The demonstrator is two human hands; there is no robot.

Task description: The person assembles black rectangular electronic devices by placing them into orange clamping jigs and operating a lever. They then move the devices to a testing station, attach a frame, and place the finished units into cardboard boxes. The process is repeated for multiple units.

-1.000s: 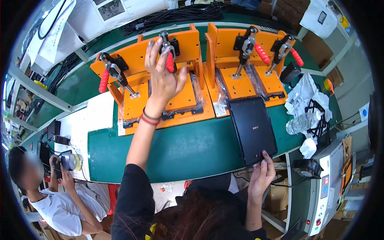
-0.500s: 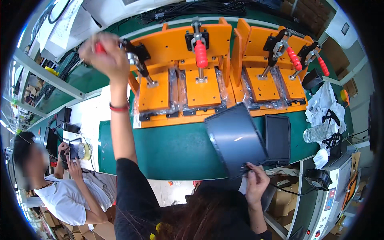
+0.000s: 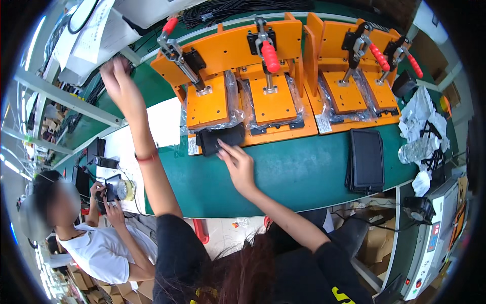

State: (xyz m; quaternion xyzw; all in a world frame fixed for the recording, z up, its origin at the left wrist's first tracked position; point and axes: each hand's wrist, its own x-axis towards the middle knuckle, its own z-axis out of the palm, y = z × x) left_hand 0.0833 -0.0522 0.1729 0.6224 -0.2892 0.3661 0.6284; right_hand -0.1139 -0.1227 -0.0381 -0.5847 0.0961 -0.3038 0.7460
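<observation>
My right hand (image 3: 239,166) reaches to the front of the leftmost orange clamping fixture. Its thumb and forefinger pinch the near edge of a black plastic panel (image 3: 230,136). Part of that panel lies beneath the fixture's orange pressure plate (image 3: 207,107), so its far side is hidden. My left hand (image 3: 123,91) is raised left of this fixture, blurred, with thumb and fingers apart and nothing seen in them. The fixture's toggle clamp has its red handle (image 3: 170,25) swung up, apart from my left hand.
Three more clamps with red handles (image 3: 270,57) stand to the right. A stack of black panels (image 3: 367,159) lies on the green table (image 3: 283,177). Crumpled plastic and a clear bottle (image 3: 411,152) are at right. At left, a co-worker (image 3: 96,243) handles a small dark part.
The black panel has gone from the right front to the leftmost fixture in my right hand. My left hand has come off the red clamp handle, which now points up.
</observation>
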